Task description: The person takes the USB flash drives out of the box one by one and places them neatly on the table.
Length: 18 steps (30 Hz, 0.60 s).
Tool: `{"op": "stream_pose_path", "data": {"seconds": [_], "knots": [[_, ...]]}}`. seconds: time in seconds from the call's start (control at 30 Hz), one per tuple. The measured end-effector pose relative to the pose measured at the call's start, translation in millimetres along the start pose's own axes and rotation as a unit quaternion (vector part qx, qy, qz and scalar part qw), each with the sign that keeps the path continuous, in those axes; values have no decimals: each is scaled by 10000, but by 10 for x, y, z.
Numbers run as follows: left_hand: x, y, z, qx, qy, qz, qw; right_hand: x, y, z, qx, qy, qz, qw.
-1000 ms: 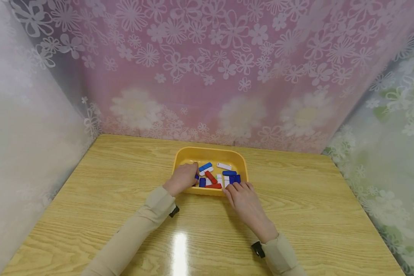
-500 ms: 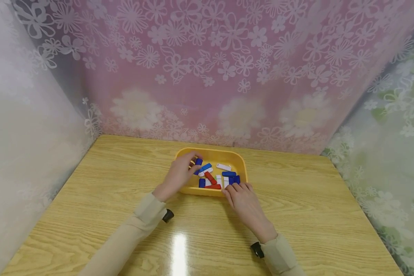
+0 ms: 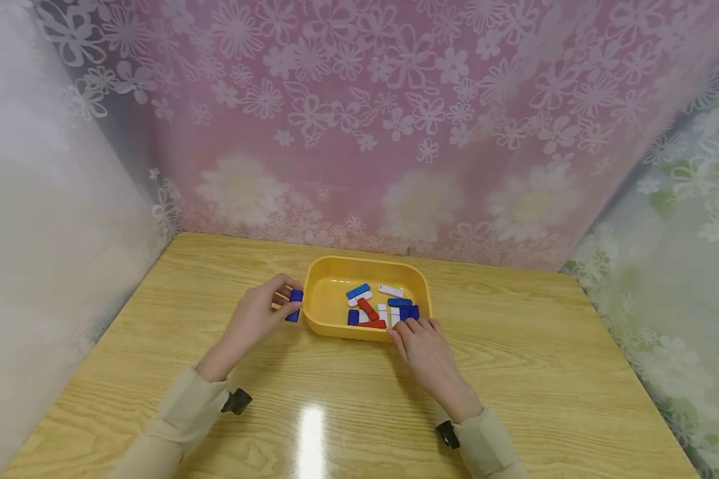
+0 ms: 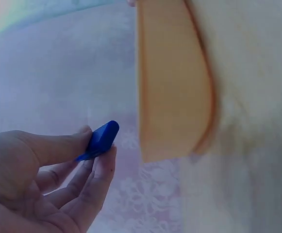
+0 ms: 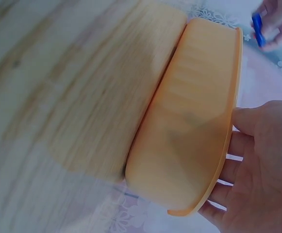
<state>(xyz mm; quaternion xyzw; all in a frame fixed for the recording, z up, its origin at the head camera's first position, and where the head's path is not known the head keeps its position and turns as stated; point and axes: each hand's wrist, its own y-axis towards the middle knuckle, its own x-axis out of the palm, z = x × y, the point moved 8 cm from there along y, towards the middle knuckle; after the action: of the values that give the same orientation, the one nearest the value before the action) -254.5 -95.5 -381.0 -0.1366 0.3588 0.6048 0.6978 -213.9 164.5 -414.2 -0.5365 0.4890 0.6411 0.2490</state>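
Note:
My left hand (image 3: 254,316) is just left of the yellow plastic tub (image 3: 308,318). It pinches a dark blue capped USB stick (image 3: 294,306) between thumb and fingertips, in the air in the left wrist view, where the stick (image 4: 103,138) points at the tub's outer wall (image 4: 172,82). My right hand (image 3: 427,352) grips the tub's near rim towards its right corner. In the right wrist view its thumb lies at the rim (image 5: 230,131) and the fingers reach over into the tub. Inside lie several sticks: a red stick (image 3: 368,309), a white stick (image 3: 391,291) and a blue stick (image 3: 399,303).
The tub stands on a wood-grain table (image 3: 515,352) towards its back edge. A pink floral curtain (image 3: 359,133) hangs behind, and pale cloths (image 3: 54,233) close off both sides. Black wrist cameras (image 3: 236,401) sit at both cuffs.
The left hand has lifted the dark blue stick from the tub's left end and carried it left, out over the tub's left rim. The right hand has stayed at the near rim.

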Motion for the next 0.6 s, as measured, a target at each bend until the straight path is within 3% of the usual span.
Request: {"op": "stream_pose_path", "data": {"seconds": [0.1, 0.4, 0.6], "knots": [[11, -129, -152, -162, 126, -252, 9995, 9, 5, 10, 74, -31, -91, 9999], [227, -428, -489, -577, 385, -1220, 9901, 43, 11, 28, 170, -104, -271, 9994], [268, -502, -581, -614, 612, -1371, 9868, 39, 22, 16, 135, -86, -252, 9996]]}}
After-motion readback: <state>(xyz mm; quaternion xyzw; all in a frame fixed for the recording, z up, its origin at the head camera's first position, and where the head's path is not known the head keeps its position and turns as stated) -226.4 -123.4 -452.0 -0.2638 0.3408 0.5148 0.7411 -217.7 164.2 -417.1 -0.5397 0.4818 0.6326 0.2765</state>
